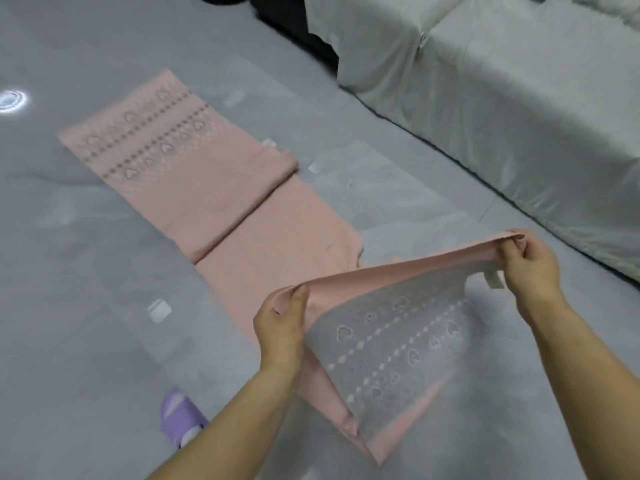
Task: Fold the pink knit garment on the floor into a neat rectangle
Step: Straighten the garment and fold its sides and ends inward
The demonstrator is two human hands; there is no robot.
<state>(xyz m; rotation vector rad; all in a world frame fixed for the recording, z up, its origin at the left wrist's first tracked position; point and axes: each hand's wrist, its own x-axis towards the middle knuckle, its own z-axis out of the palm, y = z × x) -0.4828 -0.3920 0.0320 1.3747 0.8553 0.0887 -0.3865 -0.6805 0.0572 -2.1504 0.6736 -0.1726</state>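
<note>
both hands, left hand [278, 325] and right hand [531, 265], pinch the near end of the pink knit garment [221, 188], whose length runs away up-left toward its folded far end

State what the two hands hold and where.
The pink knit garment, by its near end: left hand pinches one corner of the lifted edge, right hand the other.

The left hand [280, 323] hides its fingers behind the pink garment [277, 258]. The purple thing [180, 415] is half behind the arm [235, 420]. The covered sofa [519, 98] is cut off on the right.
</note>
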